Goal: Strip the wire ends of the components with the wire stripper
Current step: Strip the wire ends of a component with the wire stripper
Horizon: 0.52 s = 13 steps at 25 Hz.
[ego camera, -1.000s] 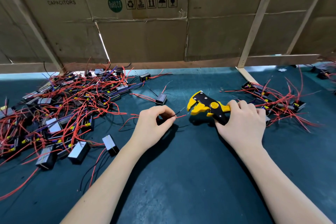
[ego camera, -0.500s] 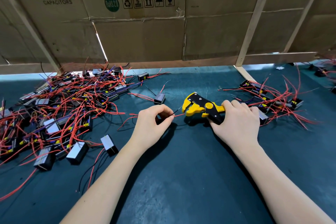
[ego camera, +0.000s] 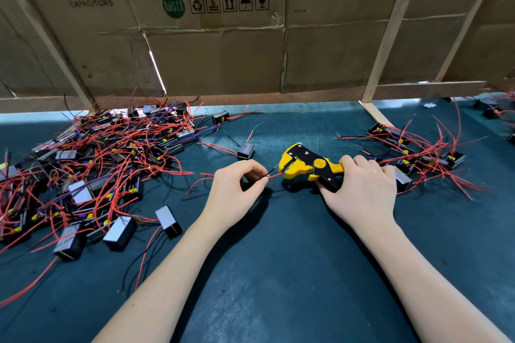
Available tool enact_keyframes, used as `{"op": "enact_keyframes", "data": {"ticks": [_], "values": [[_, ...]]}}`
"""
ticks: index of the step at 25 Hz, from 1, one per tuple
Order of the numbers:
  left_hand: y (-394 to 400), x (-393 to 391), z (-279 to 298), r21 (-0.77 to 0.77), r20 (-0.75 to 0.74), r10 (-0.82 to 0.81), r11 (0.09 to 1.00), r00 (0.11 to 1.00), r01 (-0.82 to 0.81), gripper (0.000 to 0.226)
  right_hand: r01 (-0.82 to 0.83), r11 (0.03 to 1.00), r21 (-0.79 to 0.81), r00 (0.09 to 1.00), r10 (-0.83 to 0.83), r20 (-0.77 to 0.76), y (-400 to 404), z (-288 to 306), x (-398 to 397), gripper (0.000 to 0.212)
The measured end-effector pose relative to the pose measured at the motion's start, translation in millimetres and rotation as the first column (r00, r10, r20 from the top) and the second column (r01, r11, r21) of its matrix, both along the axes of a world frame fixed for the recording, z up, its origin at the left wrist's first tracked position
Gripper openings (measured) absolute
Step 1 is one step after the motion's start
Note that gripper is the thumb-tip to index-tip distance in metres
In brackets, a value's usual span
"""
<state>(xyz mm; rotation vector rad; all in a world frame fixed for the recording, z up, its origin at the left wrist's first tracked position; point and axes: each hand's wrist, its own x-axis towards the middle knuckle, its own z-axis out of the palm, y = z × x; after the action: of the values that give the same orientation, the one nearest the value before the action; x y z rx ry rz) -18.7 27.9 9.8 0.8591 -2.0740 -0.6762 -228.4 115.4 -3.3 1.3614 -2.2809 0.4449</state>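
L hand [ego camera: 237,189] pinches a red wire [ego camera: 274,175] btwn thumb & forefinger; wire tip points right into the stripper's mouth. R hand [ego camera: 362,189] grips the wire stripper [ego camera: 306,164] handles, head aimed left. Beyond, left: big component pile [ego camera: 97,161]; right: smaller pile [ego camera: 418,153].

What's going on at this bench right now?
A person is stripping component wires. The left hand pinches a red wire, its tip at the mouth of the yellow-and-black wire stripper gripped by the right hand. A big pile of components lies left, a smaller pile right.
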Motion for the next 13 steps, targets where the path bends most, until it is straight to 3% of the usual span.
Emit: {"op": "enact_keyframes", "data": {"ticks": [13], "values": [[-2.0, 0.5, -2.5, -0.028, 0.018, -0.026, 0.999, 0.999, 0.027, 0.009, 0.029, 0.998, 0.056, 0.997, -0.033, 0.063, 1.2, 8.7, 2.6, 0.045]]}}
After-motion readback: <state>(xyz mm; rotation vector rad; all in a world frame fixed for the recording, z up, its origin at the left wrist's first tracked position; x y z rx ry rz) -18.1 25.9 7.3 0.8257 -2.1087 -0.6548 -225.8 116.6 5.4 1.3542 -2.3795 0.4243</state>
